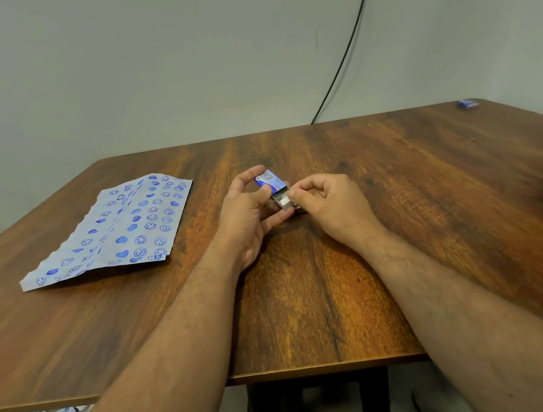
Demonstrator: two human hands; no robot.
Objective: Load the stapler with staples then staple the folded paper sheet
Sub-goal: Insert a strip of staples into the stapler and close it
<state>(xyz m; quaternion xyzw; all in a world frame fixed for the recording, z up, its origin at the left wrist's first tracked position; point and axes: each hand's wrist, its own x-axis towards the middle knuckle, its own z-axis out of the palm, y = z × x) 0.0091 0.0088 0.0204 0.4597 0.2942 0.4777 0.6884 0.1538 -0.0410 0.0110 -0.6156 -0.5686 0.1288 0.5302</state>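
Forearms reach in over the near edge of the wooden surface (313, 321) and meet around its middle. Left hand (246, 209) holds a small blue staple box (270, 180), thumb on top and fingers (278, 218) curled beneath, clamped on the outer sleeve. Right hand (330, 203) pinches the pale inner tray (282, 200), which sticks out of the sleeve toward it; thumb and forefinger are closed on the tray's end, though whether they grip the card or a staple strip inside is too small to tell. The box looks light and thin-walled, so it would likely crush under a hard squeeze; holding the sleeve by its long sides seems safest. Staple strips are probably brittle and best lifted by their sides. Something dark lies partly hidden under the right hand; I cannot say it is the stapler. Folded paper sheet (111, 230), printed with blue smileys, lies flat well apart toward the left edge. Another small blue box (468, 104) sits at the far right corner.
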